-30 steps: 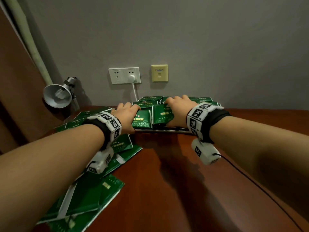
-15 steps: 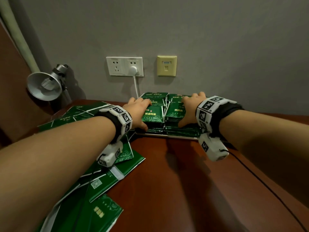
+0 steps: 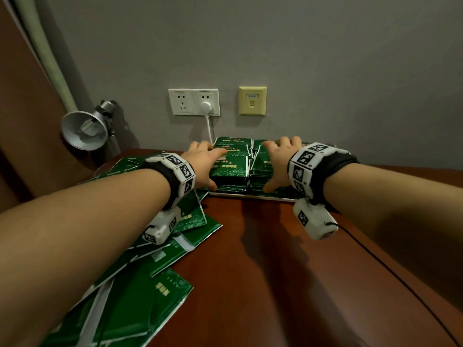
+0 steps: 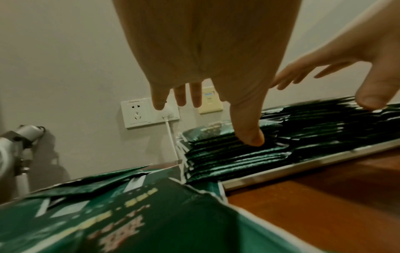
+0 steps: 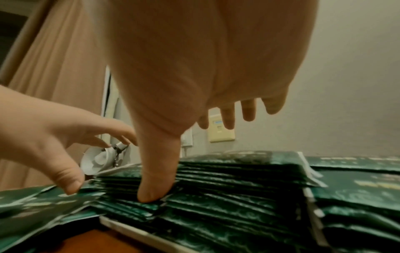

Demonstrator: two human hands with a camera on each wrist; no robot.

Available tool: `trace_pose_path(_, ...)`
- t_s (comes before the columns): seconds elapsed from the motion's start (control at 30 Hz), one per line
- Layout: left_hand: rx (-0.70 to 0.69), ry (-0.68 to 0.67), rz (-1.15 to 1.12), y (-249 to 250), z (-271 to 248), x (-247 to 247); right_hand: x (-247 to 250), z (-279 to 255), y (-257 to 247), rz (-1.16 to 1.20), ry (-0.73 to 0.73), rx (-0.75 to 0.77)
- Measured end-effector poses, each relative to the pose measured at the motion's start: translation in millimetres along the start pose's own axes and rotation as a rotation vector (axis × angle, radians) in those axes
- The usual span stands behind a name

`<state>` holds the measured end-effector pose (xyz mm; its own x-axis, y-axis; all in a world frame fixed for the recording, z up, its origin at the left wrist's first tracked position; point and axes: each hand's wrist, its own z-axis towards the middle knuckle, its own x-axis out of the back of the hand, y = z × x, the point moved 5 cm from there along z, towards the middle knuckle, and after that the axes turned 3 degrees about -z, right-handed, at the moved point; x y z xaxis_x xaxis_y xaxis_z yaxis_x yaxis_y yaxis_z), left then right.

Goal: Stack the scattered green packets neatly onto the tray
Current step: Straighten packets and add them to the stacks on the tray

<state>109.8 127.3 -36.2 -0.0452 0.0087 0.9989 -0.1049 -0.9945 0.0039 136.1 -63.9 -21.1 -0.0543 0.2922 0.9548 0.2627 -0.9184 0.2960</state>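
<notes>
Squaring-up step. Left hand point(image 3: 204, 169) and right hand point(image 3: 278, 166) spread, thumbs against near edges of stacked green packets point(image 3: 231, 169) on tray point(image 3: 250, 196). Loose packets point(image 3: 185, 221) lie under left wrist. Next, likely: collect those.

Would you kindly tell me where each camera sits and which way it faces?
Head: high, looking forward and down at both forearms, the left hand and right hand on stacked packets.
Left wrist: under the palm, toward the wall outlet.
Right wrist: under the palm, toward the tray.
All share the stacks.
</notes>
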Motion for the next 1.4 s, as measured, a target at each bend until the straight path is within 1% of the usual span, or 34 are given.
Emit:
trace_pose_path(0.13,0.041,0.014,0.031,-10,-46,9,12,-31,-21,0.036,0.102,0.055)
trace_pose_path(0.27,0.095,-0.017,0.08,-22,-108,10,14,-70,-51,0.026,0.129,0.126)
trace_pose_path(0.37,0.133,-0.111,0.106,-31,-161,-1,9,-103,-93,0.025,0.054,0.244)
trace_pose_path(0.43,0.128,-0.215,0.125,-35,-194,-11,3,-124,-128,-0.002,-0.021,0.377)
trace_pose_path(0.5,0.128,-0.289,0.127,-36,-223,-21,-4,-145,-163,-0.005,-0.049,0.513)
trace_pose_path(0.57,0.137,-0.312,0.125,-37,-246,-32,-13,-167,-196,0.035,-0.067,0.631)
trace_pose_path(0.6,0.146,-0.319,0.116,-36,-255,-38,-17,-177,-208,0.065,-0.091,0.667)
trace_pose_path(0.67,0.169,-0.327,0.095,-33,-268,-47,-21,-191,-219,0.083,-0.13,0.669)
trace_pose_path(0.8,0.171,-0.278,0.048,-23,-276,-52,-20,-198,-199,-0.015,-0.112,0.631)
trace_pose_path(0.97,0.088,-0.266,-0.019,9,-269,-48,-27,-208,-165,-0.053,-0.119,0.61)
trace_pose_path(1.1,-0.012,-0.247,-0.098,48,-255,-46,-37,-214,-128,-0.081,-0.135,0.533)
trace_pose_path(1.23,-0.124,-0.245,-0.145,98,-237,-48,-51,-216,-86,-0.104,-0.179,0.404)
trace_pose_path(1.33,-0.216,-0.248,-0.162,138,-223,-50,-61,-216,-55,-0.114,-0.164,0.296)
trace_pose_path(1.4,-0.254,-0.261,-0.16,158,-214,-51,-65,-223,-40,-0.096,-0.186,0.272)
